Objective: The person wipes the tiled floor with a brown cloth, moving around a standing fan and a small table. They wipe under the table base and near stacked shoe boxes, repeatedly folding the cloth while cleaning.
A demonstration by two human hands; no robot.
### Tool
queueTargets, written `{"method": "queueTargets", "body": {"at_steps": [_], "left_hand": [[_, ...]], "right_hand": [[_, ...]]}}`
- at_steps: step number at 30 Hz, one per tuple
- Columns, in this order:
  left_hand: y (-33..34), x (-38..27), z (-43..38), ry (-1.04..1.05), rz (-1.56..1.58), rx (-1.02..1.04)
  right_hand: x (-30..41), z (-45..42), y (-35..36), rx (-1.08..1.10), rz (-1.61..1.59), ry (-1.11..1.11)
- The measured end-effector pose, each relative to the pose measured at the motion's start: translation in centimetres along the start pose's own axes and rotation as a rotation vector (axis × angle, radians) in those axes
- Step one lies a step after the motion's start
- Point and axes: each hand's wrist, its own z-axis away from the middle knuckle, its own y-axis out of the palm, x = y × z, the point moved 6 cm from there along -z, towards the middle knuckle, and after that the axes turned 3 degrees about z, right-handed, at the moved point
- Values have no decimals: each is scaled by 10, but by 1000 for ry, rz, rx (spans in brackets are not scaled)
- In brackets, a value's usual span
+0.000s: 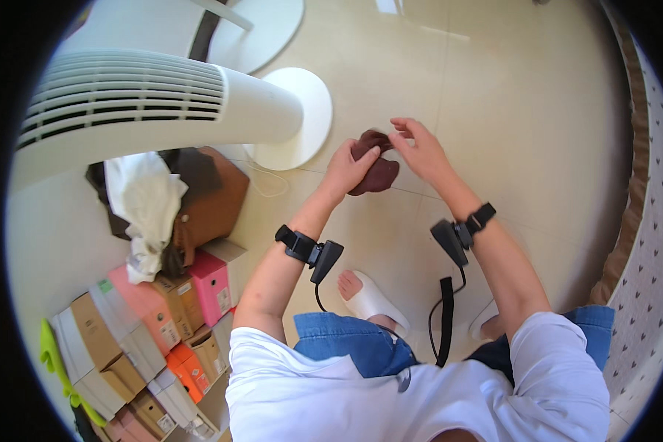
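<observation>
A dark maroon cloth item, bunched at its upper part and hanging below, is held out over the floor. Its exact kind cannot be told. My left hand grips it, the thumb lying across its front and the fingers hidden behind. My right hand is raised just right of the cloth, its fingers slightly bent and apart, the thumb close to the cloth's upper edge; whether they touch is unclear. Black straps with small dark devices and cables sit on both forearms.
A white tower fan leans into view at upper left. Below it are a brown leather bag with white cloth over it, and stacked shoe boxes. A heart-patterned fabric edges the right. Tiled floor lies ahead.
</observation>
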Motion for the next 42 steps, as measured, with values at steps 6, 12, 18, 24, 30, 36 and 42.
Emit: {"method": "queueTargets", "body": {"at_steps": [6, 12, 18, 24, 30, 36, 42], "left_hand": [[-40, -139, 26, -304, 268, 235], [-53, -274, 113, -21, 149, 366], [-130, -414, 228, 169, -88, 68], [-235, -528, 348, 289, -114, -234], [-382, -647, 403, 532, -344, -567], [-447, -694, 406, 574, -450, -854], [-452, -717, 356, 428, -634, -983]], "right_hand": [[148, 45, -4, 86, -82, -303], [225, 75, -71, 174, -375, 80], [405, 133, -101, 280, -573, 83], [594, 165, -111, 407, -469, 143], [717, 148, -129, 310, -434, 23], [796, 100, -120, 316, -414, -43], [849, 11, -108, 567, -214, -223]]}}
